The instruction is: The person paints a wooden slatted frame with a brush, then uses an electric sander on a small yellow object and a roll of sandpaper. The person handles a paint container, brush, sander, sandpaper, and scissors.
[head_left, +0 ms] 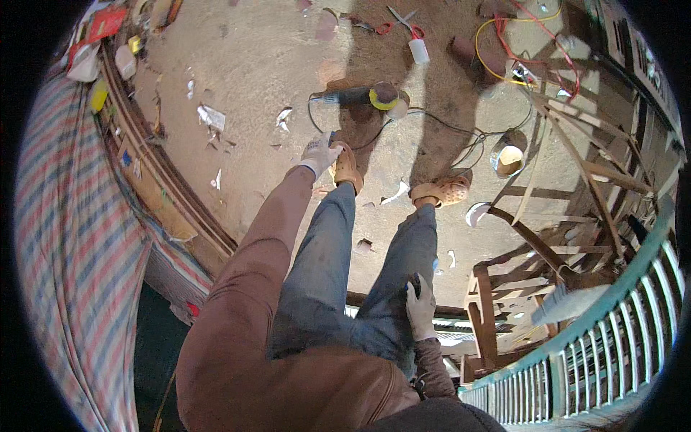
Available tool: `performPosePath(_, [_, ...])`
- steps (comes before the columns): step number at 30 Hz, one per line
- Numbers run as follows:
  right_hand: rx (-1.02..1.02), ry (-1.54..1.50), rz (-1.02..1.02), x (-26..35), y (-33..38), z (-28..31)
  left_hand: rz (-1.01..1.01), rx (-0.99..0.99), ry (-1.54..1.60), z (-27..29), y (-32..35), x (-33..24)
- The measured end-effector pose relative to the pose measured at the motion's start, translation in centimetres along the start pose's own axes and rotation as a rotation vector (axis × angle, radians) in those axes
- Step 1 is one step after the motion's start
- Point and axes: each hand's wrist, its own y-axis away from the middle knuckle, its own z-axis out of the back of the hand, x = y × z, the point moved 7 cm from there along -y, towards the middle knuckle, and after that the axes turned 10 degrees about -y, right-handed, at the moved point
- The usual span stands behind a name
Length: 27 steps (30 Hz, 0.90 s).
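My left hand (319, 155), in a pale glove, reaches down beside my left tan clog (347, 169). Its fingers are closed around something small and dark that I cannot make out. Just beyond it, an angle grinder (353, 96) with a yellow-edged disc lies on the floor, its dark cord trailing both ways. My right hand (421, 311), also gloved, rests against my right thigh in blue jeans (392, 277). A dark piece shows between its thumb and fingers, too unclear to name.
Scissors (409, 23) with red handles lie at the far side by a white cylinder (418, 51). A can-like container (509, 160) stands to the right, before wooden frames (586, 169). Red and yellow cords (497, 36) tangle far right. Striped cloth (68, 216) hangs left; a green railing (568, 374) curves near right.
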Motion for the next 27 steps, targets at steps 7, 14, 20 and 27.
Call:
performPosePath(7, [-0.159, 0.162, 0.076, -1.1, -7.8, -6.9, -0.066, 0.014, -0.004, -4.0, -11.4, -1.3])
performPosePath(14, [-0.142, 0.062, 0.345, 3.8, -16.6, -7.6, -0.149, -0.114, -0.013, -6.2, -14.2, -4.3])
performPosePath(20, [-0.049, -0.078, 0.378, 7.7, -36.3, -13.8, -0.197, -0.262, -0.194, -6.1, -15.5, -4.9])
performPosePath(27, [-0.02, -0.196, 0.438, 11.8, -55.4, -20.9, -0.338, -0.42, -0.565, -6.3, -22.9, -5.2])
